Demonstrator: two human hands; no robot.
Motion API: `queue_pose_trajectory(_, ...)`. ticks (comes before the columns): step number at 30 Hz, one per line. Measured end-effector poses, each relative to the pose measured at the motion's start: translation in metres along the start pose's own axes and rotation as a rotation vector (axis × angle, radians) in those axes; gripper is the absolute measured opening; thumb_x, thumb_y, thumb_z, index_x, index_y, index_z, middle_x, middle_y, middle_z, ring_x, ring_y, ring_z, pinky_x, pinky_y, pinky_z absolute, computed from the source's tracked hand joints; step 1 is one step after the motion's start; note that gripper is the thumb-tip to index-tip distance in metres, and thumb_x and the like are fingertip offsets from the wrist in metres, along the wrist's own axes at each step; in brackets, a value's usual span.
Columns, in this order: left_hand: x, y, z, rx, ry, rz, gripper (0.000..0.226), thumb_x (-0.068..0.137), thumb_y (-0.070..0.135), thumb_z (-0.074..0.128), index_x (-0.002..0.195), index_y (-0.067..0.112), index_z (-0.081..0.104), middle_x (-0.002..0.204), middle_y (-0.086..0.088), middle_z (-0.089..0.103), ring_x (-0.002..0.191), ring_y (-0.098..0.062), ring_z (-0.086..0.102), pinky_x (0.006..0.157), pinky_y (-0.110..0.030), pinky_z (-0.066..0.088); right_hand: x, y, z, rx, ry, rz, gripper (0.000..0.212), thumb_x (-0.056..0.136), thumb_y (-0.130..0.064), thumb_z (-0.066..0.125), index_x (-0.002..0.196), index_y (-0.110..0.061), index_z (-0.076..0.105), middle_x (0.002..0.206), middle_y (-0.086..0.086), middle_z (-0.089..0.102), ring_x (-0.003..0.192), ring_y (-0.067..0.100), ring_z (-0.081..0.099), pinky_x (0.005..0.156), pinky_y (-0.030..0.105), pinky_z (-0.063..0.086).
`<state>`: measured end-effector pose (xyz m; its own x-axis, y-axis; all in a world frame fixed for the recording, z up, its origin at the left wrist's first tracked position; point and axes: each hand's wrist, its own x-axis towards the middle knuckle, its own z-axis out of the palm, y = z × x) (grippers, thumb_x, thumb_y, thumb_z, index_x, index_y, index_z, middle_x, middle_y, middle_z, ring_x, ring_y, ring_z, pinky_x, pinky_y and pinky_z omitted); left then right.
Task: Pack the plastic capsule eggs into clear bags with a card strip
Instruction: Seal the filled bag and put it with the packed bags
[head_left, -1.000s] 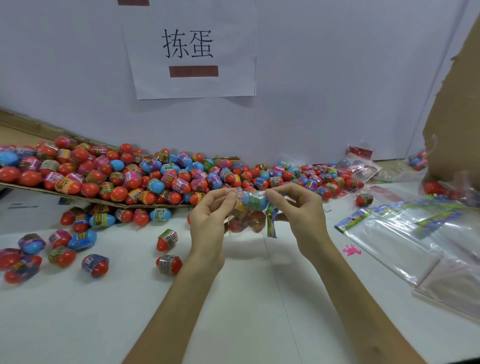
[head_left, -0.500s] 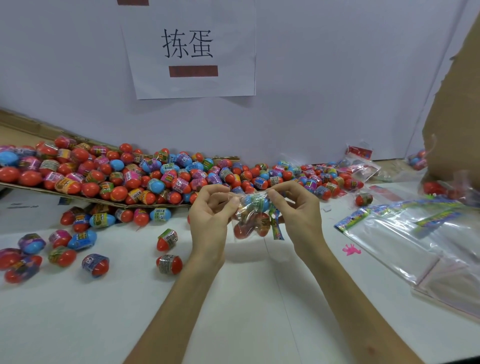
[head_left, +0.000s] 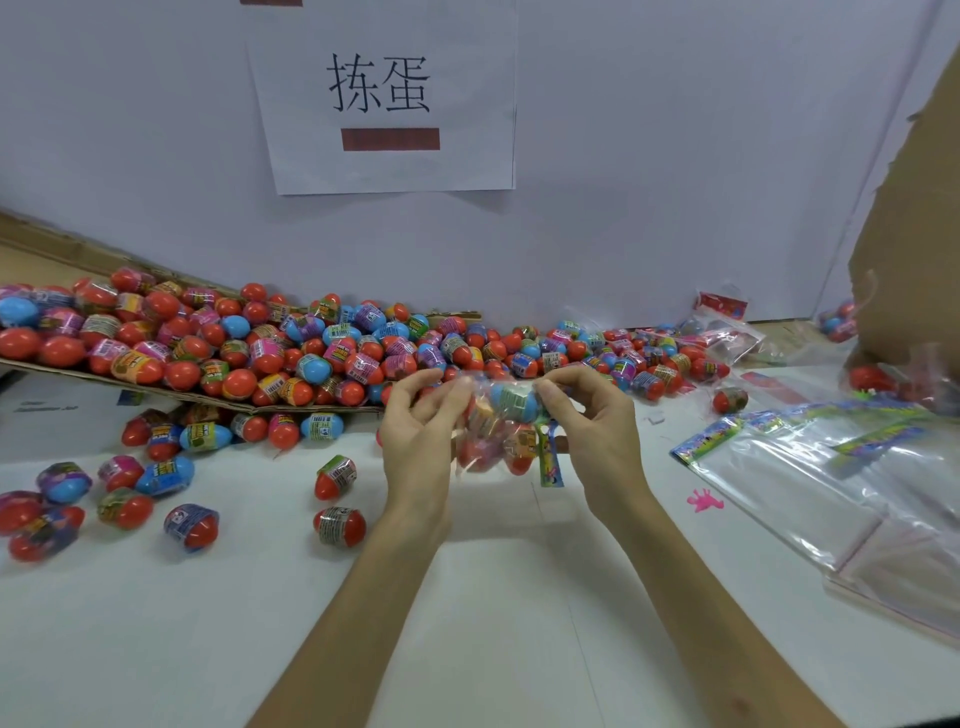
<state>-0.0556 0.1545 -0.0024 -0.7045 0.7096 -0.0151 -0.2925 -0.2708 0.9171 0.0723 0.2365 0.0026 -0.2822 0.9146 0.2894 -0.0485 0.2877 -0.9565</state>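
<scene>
Above the near middle of the white table (head_left: 493, 623), a clear bag (head_left: 480, 447) hangs off the surface between two bare hands. The left grip (head_left: 415, 441) is pinching the bag's top left corner between thumb and fingertips. The right grip (head_left: 597, 436) is pinching its top right corner the same way, with the other fingers curled. Inside the bag a blue egg (head_left: 511, 402) lies near the top, with red eggs (head_left: 475, 457) under it. A printed strip (head_left: 549, 460) hangs down at the bag's right side, just beside the right palm.

Farther back, a pile (head_left: 311, 353) of red, blue and pink eggs lies along the wall (head_left: 649, 182). Its left part lies on a tilted cardboard sheet (head_left: 171, 391), and its right part spreads over the table. Loose eggs (head_left: 337, 475) are scattered on the table to the left of the hands, some near the cardboard's edge and some nearer the camera.

To the right lie empty bags (head_left: 831, 483) in an overlapping stack, each with a coloured strip at its far end. A small pink shape (head_left: 704, 500) lies on the table between the stack and the right forearm. A brown box (head_left: 914, 234) stands at the far right, and a few more eggs show beside it. A paper sign (head_left: 384, 93) with two black characters and a dark red bar is on the wall above the pile.
</scene>
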Motion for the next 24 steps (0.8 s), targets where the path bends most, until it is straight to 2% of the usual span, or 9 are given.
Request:
queue_pose_trajectory(3,-0.0008,0.0013,0.0015,0.018,-0.183,-0.199,0.062,0.077,0.055,0.075,0.123,0.014,0.067,0.112,-0.009,0.077,0.104,-0.029,0.075,0.088,-0.041,0.063,0.0027,-0.0031,-0.0057,0.124,0.063,0.068,0.008,0.101,-0.014,0.061,0.097,-0.009,0.067,0.095,0.009,0.069,0.086,0.024,0.072,0.064,0.043,0.063)
queue_pose_trajectory(6,-0.0018,0.0023,0.0021,-0.004,-0.269,-0.209,0.064,0.074,0.052,0.079,0.124,0.013,0.069,0.11,-0.009,0.078,0.103,-0.029,0.076,0.089,-0.04,0.062,0.0055,-0.0045,-0.0099,0.228,0.071,0.151,0.009,0.101,-0.009,0.058,0.096,-0.008,0.066,0.091,0.009,0.068,0.088,0.028,0.072,0.07,0.045,0.062)
queue_pose_trajectory(9,-0.0004,0.0065,0.0009,-0.048,-0.244,-0.14,0.066,0.07,0.051,0.081,0.124,0.014,0.066,0.106,-0.006,0.079,0.093,-0.02,0.076,0.076,-0.027,0.06,0.0051,-0.0048,-0.009,0.313,0.029,0.194,0.021,0.097,0.0,0.056,0.082,-0.013,0.062,0.081,0.004,0.064,0.08,0.025,0.068,0.062,0.036,0.058)
queue_pose_trajectory(11,0.0008,0.008,0.0012,-0.041,-0.231,-0.132,0.07,0.067,0.05,0.083,0.122,0.013,0.061,0.107,-0.008,0.078,0.093,-0.02,0.076,0.077,-0.028,0.06,0.0056,-0.0042,-0.0083,0.336,0.012,0.195,0.023,0.095,0.003,0.055,0.078,-0.013,0.06,0.077,0.001,0.065,0.075,0.021,0.068,0.058,0.031,0.056)
queue_pose_trajectory(14,0.0008,0.0054,0.0006,-0.035,-0.205,-0.087,0.052,0.069,0.04,0.082,0.101,0.01,0.054,0.097,-0.011,0.075,0.088,-0.02,0.075,0.078,-0.032,0.063,0.0065,-0.0049,-0.0091,0.354,-0.054,0.194,0.007,0.088,-0.004,0.056,0.084,-0.01,0.06,0.077,-0.004,0.067,0.077,0.02,0.071,0.057,0.033,0.057)
queue_pose_trajectory(16,0.0003,0.0054,-0.0004,-0.004,-0.184,-0.039,0.046,0.07,0.042,0.08,0.091,0.013,0.052,0.09,-0.009,0.076,0.087,-0.022,0.076,0.073,-0.032,0.064,0.0059,-0.006,-0.0107,0.365,-0.131,0.194,0.021,0.08,-0.02,0.058,0.097,-0.009,0.063,0.086,-0.004,0.07,0.085,0.018,0.073,0.059,0.038,0.059)
queue_pose_trajectory(18,0.0006,0.0057,-0.0013,0.037,-0.164,-0.005,0.049,0.069,0.048,0.079,0.09,0.013,0.054,0.087,-0.007,0.078,0.085,-0.022,0.077,0.068,-0.03,0.062,0.0041,-0.0076,-0.0089,0.306,-0.178,0.19,0.036,0.084,-0.034,0.065,0.11,-0.008,0.063,0.093,-0.003,0.071,0.093,0.017,0.072,0.06,0.039,0.059)
queue_pose_trajectory(21,0.0012,0.0046,-0.001,0.046,-0.131,-0.005,0.054,0.069,0.051,0.079,0.097,0.011,0.054,0.084,-0.004,0.078,0.08,-0.017,0.076,0.066,-0.027,0.06,-0.0004,-0.0068,-0.0035,0.168,-0.136,0.123,0.022,0.095,-0.029,0.069,0.102,-0.008,0.066,0.096,0.006,0.07,0.097,0.027,0.07,0.068,0.04,0.06)
queue_pose_trajectory(24,0.0017,0.0035,-0.0008,-0.027,-0.141,0.0,0.057,0.067,0.052,0.081,0.096,0.012,0.053,0.082,-0.003,0.075,0.076,-0.014,0.074,0.069,-0.027,0.061,-0.0004,-0.0053,-0.0038,0.202,-0.062,0.122,0.013,0.097,-0.02,0.066,0.094,-0.008,0.07,0.092,0.011,0.069,0.093,0.03,0.066,0.085,0.046,0.057)
